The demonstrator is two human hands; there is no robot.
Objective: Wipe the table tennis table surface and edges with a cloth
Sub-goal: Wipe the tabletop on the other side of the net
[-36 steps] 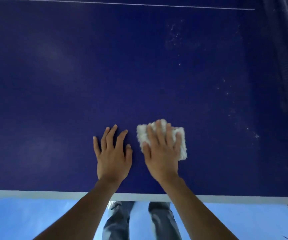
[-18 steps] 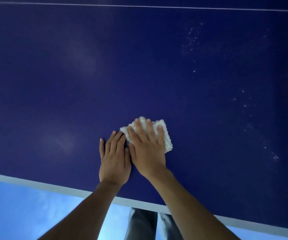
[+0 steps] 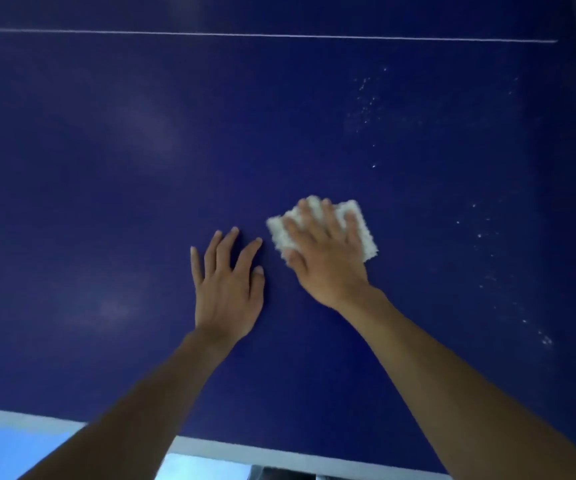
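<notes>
One white cloth (image 3: 366, 240) lies on the blue bench (image 3: 123, 174), right of centre, half hidden under the right hand (image 3: 324, 261), whose straight fingers press it flat. The left hand (image 3: 226, 296) rests open on the bench just left, not touching the cloth. White specks (image 3: 366, 98) at right are too faint to count.

I seem to stand in a sports room: my dark blue matte surface (image 3: 106, 202) bears a thin white line (image 3: 245, 35) and a white edge band (image 3: 279, 452), over a pale blue floor (image 3: 2, 455).

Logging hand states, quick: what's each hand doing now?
Left hand: open, flat on the table.
Right hand: open, pressing the cloth.
</notes>
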